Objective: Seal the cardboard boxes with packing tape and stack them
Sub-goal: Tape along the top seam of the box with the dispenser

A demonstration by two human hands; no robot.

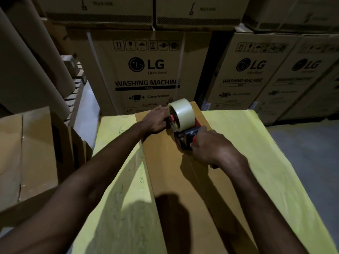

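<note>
A long brown cardboard box (pixel 165 173) lies lengthwise in front of me on a yellow-topped table (pixel 260 143). A red and black tape dispenser (pixel 185 133) with a pale roll of packing tape (pixel 183 113) rests on the box's top, near its far end. My right hand (pixel 211 147) grips the dispenser's handle from the near side. My left hand (pixel 156 121) lies on the box top beside the roll, fingers against the dispenser's front. The box's centre seam runs toward me, partly under my right arm.
Large LG washing-machine cartons (pixel 146 70) stand stacked behind the table and to the right (pixel 256 70). Open cardboard boxes (pixel 27 153) sit at my left, with big brown paper rolls (pixel 27 61) above them. Grey floor (pixel 311 153) lies to the right.
</note>
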